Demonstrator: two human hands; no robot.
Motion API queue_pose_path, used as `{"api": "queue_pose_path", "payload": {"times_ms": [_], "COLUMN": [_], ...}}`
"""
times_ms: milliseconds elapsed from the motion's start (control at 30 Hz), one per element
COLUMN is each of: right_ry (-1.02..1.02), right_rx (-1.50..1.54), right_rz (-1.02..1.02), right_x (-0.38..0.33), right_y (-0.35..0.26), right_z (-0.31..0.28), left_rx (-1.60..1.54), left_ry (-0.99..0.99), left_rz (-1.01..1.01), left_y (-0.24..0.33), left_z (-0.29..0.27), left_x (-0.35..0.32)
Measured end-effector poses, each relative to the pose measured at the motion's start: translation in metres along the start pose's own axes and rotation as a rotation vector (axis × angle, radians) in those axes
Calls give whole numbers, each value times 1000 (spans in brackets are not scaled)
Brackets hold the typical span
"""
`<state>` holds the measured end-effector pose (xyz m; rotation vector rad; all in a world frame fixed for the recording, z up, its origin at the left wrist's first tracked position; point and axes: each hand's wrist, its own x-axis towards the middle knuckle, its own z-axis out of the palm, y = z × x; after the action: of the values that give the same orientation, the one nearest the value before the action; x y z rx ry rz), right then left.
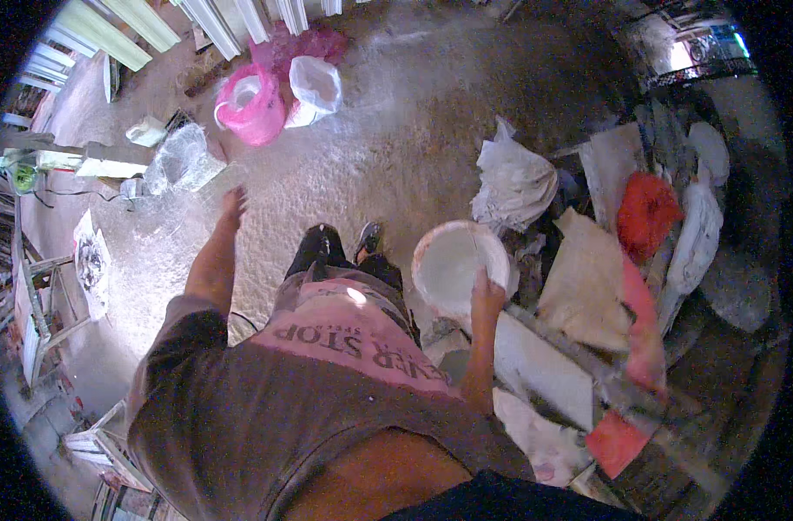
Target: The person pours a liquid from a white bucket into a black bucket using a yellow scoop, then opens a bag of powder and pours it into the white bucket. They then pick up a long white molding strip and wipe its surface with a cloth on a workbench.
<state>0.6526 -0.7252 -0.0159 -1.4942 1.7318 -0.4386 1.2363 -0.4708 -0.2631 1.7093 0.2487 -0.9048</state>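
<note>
One hand loaded: your right hand (487,291) grips the white bowl (455,263) at its near rim, bowl lying ahead-left of fingers; left hand (233,207) empty, fingers loose, well apart.

Two hands show: the right hand (487,291) at about three o'clock grips one round white bowl (459,263), and the left hand (234,206) at ten o'clock is spread with nothing in it. Toward twelve o'clock sit one pink bag (253,106) and one white bag (315,87). One red cloth (646,211) lies at two o'clock.
</note>
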Motion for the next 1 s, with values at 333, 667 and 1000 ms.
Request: {"api": "queue_pose_path", "payload": {"times_ms": [333, 667, 1000], "right_ry": [-327, -421, -269], "right_rx": [-84, 165, 401], "right_rz": [-221, 278, 643], "right_x": [342, 571, 722], "right_y": [-135, -176, -177], "right_z": [195, 508, 755], "left_rx": [-845, -33, -235], "left_ry": [707, 94, 524], "left_rz": [-366, -230, -664], "left_y": [-72, 18, -66], "left_z": [-41, 161, 206], "left_x": [-22, 102, 60]}}
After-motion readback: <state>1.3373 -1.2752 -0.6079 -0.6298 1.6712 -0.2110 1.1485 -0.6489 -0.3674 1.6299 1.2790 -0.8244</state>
